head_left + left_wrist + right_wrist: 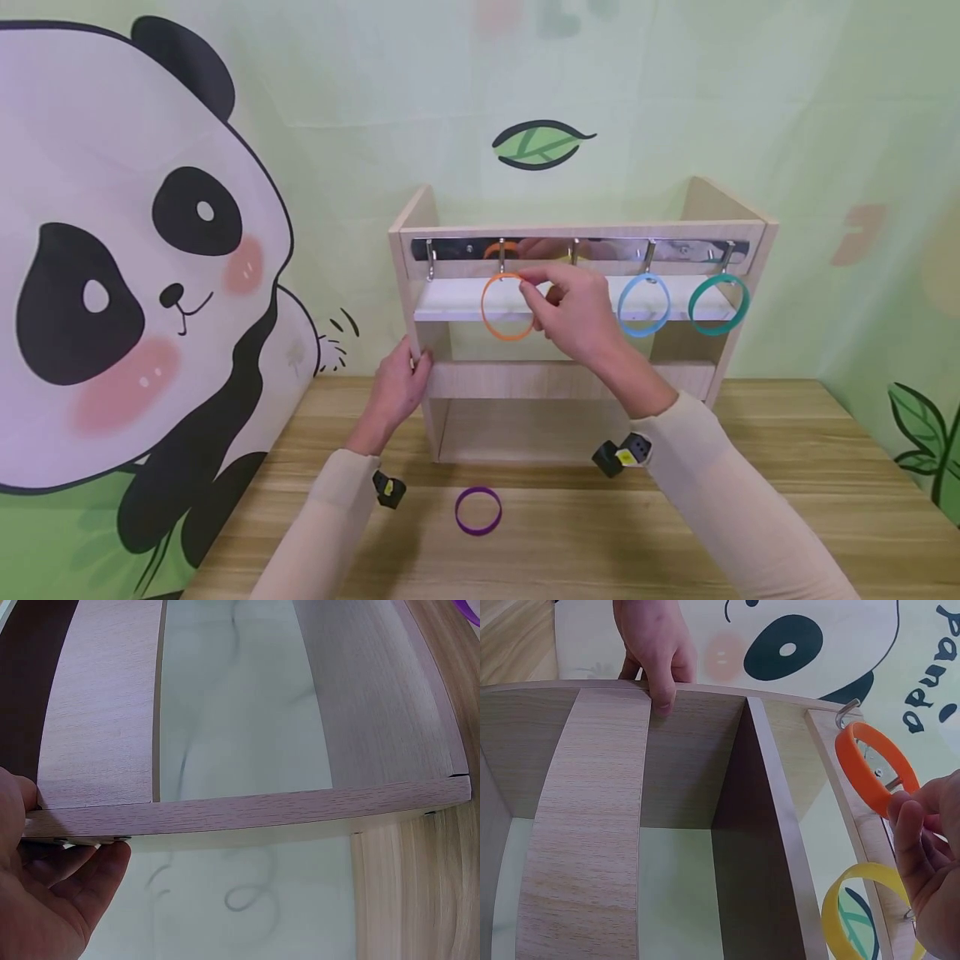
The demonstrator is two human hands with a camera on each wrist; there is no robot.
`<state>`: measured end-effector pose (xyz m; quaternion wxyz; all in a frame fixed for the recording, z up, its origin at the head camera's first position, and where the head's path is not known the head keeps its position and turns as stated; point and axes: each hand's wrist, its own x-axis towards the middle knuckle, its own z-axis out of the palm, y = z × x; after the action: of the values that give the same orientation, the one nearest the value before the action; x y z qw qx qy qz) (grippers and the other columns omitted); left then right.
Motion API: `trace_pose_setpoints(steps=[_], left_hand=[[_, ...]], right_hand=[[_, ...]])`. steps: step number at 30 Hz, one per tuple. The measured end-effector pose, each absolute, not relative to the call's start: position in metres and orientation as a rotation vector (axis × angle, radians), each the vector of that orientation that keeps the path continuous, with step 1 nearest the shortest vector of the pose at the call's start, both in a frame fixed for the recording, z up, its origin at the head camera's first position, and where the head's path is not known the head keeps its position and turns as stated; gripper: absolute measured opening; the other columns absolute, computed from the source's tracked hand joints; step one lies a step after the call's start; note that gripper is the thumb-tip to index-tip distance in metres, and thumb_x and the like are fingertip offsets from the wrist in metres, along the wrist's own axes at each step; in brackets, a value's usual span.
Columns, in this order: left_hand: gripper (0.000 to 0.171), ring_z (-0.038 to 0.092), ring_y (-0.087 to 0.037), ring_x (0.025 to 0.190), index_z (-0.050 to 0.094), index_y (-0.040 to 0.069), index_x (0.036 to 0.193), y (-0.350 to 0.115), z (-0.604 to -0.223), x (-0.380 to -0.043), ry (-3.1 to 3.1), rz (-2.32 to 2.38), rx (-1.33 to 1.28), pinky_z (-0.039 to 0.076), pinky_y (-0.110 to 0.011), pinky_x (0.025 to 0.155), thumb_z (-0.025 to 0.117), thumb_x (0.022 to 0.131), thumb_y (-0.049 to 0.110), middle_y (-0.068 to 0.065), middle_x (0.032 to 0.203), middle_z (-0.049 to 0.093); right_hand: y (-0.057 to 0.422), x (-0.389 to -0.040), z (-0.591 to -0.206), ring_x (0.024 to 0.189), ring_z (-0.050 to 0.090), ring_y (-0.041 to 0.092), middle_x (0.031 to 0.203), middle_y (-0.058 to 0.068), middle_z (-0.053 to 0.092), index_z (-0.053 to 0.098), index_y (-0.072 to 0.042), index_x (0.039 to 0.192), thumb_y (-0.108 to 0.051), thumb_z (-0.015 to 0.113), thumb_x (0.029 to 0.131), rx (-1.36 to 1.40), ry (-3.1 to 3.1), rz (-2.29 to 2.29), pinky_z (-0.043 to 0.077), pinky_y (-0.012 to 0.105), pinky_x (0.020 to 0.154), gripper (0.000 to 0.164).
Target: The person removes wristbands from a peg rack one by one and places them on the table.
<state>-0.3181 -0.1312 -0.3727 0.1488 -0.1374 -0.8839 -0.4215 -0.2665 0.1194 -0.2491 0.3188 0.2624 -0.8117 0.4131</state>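
Note:
An orange wristband (507, 337) is pinched between the thumb and forefinger of my right hand (581, 312). Its upper edge is right at the second hook from the left on a shiny metal hook strip (540, 248). In the right wrist view the hook's metal shows through the orange loop. My left hand (397, 383) grips the left side panel of the small wooden shelf (517, 379), thumb on one face and fingers on the other. In the right wrist view, a yellow wristband (831, 915) hangs beside my right hand; in the head view that hand mostly hides it.
A light blue wristband (643, 333) and a teal one (718, 330) hang from the two right-hand hooks. The leftmost hook (431, 260) is bare. On the wooden table (585, 542), in front of the shelf, lies a purple wristband (478, 531). A panda-printed backdrop stands behind.

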Motion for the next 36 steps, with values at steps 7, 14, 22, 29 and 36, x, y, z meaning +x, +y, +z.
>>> trace_pose_setpoints(steps=[7, 14, 22, 29, 36], left_hand=[[0.040, 0.054, -0.031, 0.115, 0.041, 0.009, 0.137, -0.131, -0.372, -0.317, -2.544, -1.205, -0.398, 0.051, -0.047, 0.086, 0.040, 0.100, 0.026, -0.017, 0.135, 0.049], [0.041, 0.053, -0.031, 0.116, 0.041, 0.010, 0.137, -0.130, -0.371, -0.317, -2.554, -1.195, -0.379, 0.051, -0.047, 0.087, 0.041, 0.100, 0.026, -0.017, 0.135, 0.049], [0.039, 0.053, -0.031, 0.116, 0.042, 0.009, 0.135, -0.130, -0.372, -0.318, -2.549, -1.193, -0.374, 0.050, -0.048, 0.087, 0.041, 0.100, 0.027, -0.017, 0.134, 0.049], [0.039, 0.053, -0.032, 0.116, 0.043, 0.009, 0.135, -0.130, -0.373, -0.318, -2.546, -1.194, -0.377, 0.050, -0.047, 0.088, 0.041, 0.100, 0.025, -0.018, 0.134, 0.050], [0.040, 0.053, -0.032, 0.116, 0.042, 0.009, 0.136, -0.130, -0.372, -0.319, -2.551, -1.203, -0.382, 0.050, -0.048, 0.088, 0.041, 0.100, 0.026, -0.018, 0.135, 0.049]], right_hand=[[0.122, -0.261, -0.251, 0.043, 0.053, 0.008, 0.081, 0.005, 0.068, 0.071, -0.003, 0.102, -0.008, 0.067, 0.086, 0.699, -2.092, 1.051, 0.044, 0.025, 0.039, 0.017], [0.128, -0.253, -0.260, 0.043, 0.049, 0.007, 0.067, 0.002, 0.062, 0.072, -0.002, 0.100, -0.009, 0.068, 0.086, 0.728, -2.098, 0.982, 0.041, 0.024, 0.039, 0.017], [0.136, -0.247, -0.277, 0.048, 0.044, 0.007, 0.068, -0.001, 0.060, 0.073, -0.003, 0.096, -0.007, 0.068, 0.085, 0.804, -2.100, 0.879, 0.039, 0.022, 0.041, 0.013], [0.143, -0.240, -0.291, 0.046, 0.041, 0.004, 0.063, -0.004, 0.056, 0.074, -0.003, 0.093, -0.005, 0.069, 0.083, 0.865, -2.095, 0.849, 0.038, 0.021, 0.039, 0.011], [0.149, -0.233, -0.304, 0.047, 0.042, 0.003, 0.066, -0.004, 0.058, 0.074, -0.005, 0.093, -0.007, 0.068, 0.085, 0.860, -2.167, 0.846, 0.039, 0.020, 0.040, 0.010]])
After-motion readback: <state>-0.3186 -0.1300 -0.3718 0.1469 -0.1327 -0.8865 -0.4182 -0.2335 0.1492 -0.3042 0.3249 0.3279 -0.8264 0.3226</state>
